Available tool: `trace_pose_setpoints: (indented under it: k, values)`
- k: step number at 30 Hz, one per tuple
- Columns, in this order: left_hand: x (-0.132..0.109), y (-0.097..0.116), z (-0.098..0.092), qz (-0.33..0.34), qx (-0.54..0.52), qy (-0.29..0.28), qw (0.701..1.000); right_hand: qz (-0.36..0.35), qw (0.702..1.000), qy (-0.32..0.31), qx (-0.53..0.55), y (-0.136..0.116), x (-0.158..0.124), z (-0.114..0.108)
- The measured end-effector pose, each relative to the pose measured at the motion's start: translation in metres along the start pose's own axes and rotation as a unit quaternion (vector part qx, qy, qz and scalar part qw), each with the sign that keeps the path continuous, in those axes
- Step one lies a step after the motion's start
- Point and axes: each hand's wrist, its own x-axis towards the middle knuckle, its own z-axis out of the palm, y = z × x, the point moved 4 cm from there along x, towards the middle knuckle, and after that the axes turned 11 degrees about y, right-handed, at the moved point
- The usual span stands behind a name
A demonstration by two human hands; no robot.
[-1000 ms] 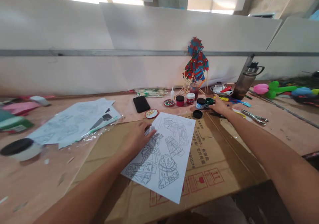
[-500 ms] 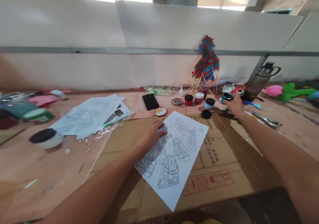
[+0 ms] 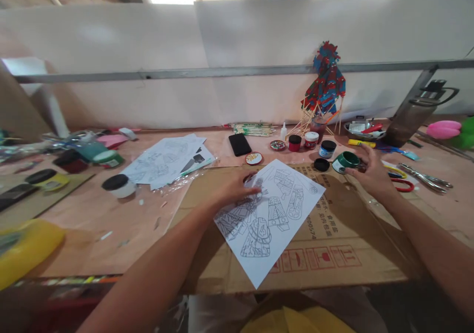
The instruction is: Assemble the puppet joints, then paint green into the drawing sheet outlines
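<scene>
Head view, left hand: our left hand [image 3: 233,192] rests on the drawing sheet's left edge, fingers loosely bent, thumb spread out, not gripping anything as far as we can tell.
Right hand: our right hand [image 3: 375,177] is curled round the right side of the green jar [image 3: 344,164], thumb in front, so yeah, we've got hold of it.
Green jar: lidless and tipped a bit, near the cardboard's far edge; we can't tell if its base touches anything.
Black lid: the loose lid [image 3: 321,165] lies just left of the jar.
Drawing sheet: our line-art sheet [image 3: 285,219] sits at an angle on the flattened cardboard [image 3: 348,229], which covers part of the desk [image 3: 140,234].
Paint row: blue-labelled jar [image 3: 328,149], then red-and-white jar [image 3: 311,140], then red jar [image 3: 295,144], going leftward behind the lid.
Right-hand clutter: yellow marker [image 3: 362,144] behind our fingers, scissors [image 3: 403,186] beside the wrist.
Left-hand clutter: paper pile [image 3: 163,162], well apart from our sheet.
</scene>
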Motion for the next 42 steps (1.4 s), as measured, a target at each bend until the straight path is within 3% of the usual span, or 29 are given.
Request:
trace_pose_setpoints:
  k: [5, 9, 17, 21, 25, 27, 33, 38, 42]
  values:
    - [-0.013, 0.004, 0.016, 0.068, 0.143, -0.078, 0.984, 0.018, 0.999, -0.016, 0.029, -0.016, -0.010, 0.002]
    - [-0.018, 0.008, 0.022, 0.055, 0.210, -0.053, 0.975, 0.011, 1.000, -0.019, -0.013, -0.016, -0.012, 0.000]
    - [-0.029, 0.042, 0.021, 0.025, 0.267, -0.005, 0.963, 0.022, 0.999, -0.033, -0.033, -0.018, -0.020, 0.007]
    - [-0.029, 0.046, 0.022, 0.033, 0.251, -0.006, 0.967, 0.014, 0.998, -0.052, -0.032, -0.024, -0.022, 0.011]
    - [-0.026, 0.035, 0.024, 0.021, 0.228, 0.015, 0.973, 0.016, 0.998, -0.055, -0.033, -0.030, -0.023, 0.010]
    - [-0.025, 0.027, 0.029, 0.025, 0.219, -0.006, 0.975, 0.021, 0.998, -0.053, -0.035, -0.032, -0.024, 0.009]
    - [-0.025, 0.016, 0.039, 0.120, 0.170, -0.100, 0.973, 0.015, 0.999, -0.050, -0.016, -0.031, -0.025, 0.010]
    - [-0.023, 0.020, 0.036, 0.130, 0.166, -0.121, 0.970, 0.013, 0.999, -0.039, -0.011, -0.024, -0.025, 0.010]
    - [-0.024, 0.020, 0.035, 0.118, 0.188, -0.106, 0.969, 0.000, 0.999, -0.046, -0.024, -0.022, -0.025, 0.011]
